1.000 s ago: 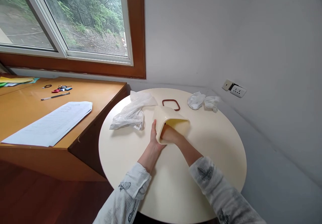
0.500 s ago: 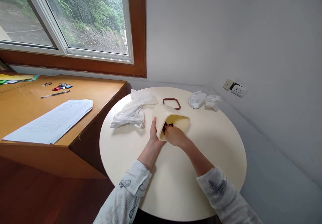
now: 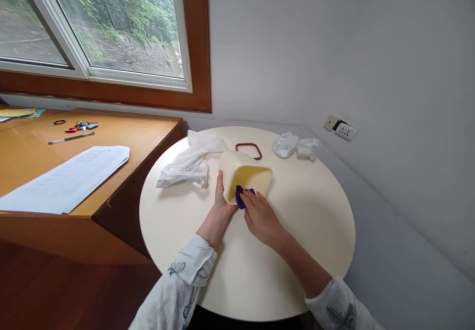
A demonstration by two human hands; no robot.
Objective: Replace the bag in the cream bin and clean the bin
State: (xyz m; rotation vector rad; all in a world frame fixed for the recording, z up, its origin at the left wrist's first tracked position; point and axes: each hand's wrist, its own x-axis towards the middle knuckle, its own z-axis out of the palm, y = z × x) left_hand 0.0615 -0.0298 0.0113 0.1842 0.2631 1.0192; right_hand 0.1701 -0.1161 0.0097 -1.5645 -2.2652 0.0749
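Note:
A cream-coloured bin (image 3: 232, 164) lies tilted on its side above the round table, its wide mouth facing me and to the right. My left hand (image 3: 221, 199) grips it from the left and below, thumb along its side; the fingers underneath are hidden. At the lower edge of the mouth, my right hand (image 3: 261, 218) presses a purple cloth (image 3: 240, 197) against the inner wall. Part of the cloth is covered by the fingers. Behind the bin lies a reddish-brown rounded frame (image 3: 256, 146), flat on the table.
The round white table (image 3: 304, 251) carries a crumpled clear plastic bag (image 3: 189, 164) at left and white crumpled plastic (image 3: 293, 145) at the back right. A wooden desk (image 3: 148, 137) with papers (image 3: 70, 176), a pen (image 3: 70, 138) and keys (image 3: 83, 125) adjoins on the left.
My right hand has drawn back from deep inside the bin to its mouth, bringing the purple cloth into clearer view. My left hand keeps its hold. The view has shifted slightly right.

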